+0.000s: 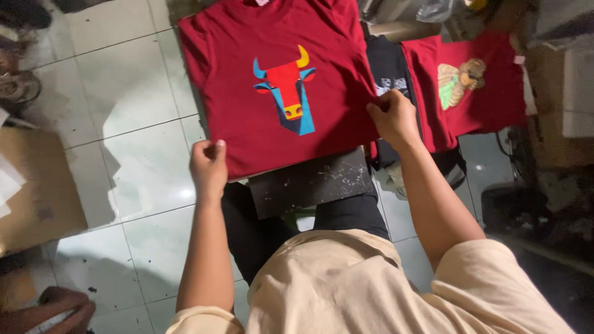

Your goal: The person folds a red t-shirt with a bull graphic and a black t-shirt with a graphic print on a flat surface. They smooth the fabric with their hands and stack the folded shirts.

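Two bare hands worked one dark red T-shirt [278, 93] that lay spread flat, its front printed with a single bull's head in red, blue and yellow. The left hand [208, 167] pinched the shirt's lower left edge, fingers curled shut on the cloth. The right hand [392, 116] gripped the right side edge, fingers likewise closed on the fabric. The shirt rested partly on one dark, speckled board [312, 182] that sat across the person's lap, and partly over the pale tiled floor [124, 93].

To the right lay two more garments: one black shirt [388, 71], partly tucked beneath the red one's edge, and one second red shirt [482, 86] carrying a green and brown print. One brown cardboard sheet [37, 192] lay on the tiles at the left. At the bottom left corner, one other person's hand [59, 309] showed near the floor, well apart from the shirt
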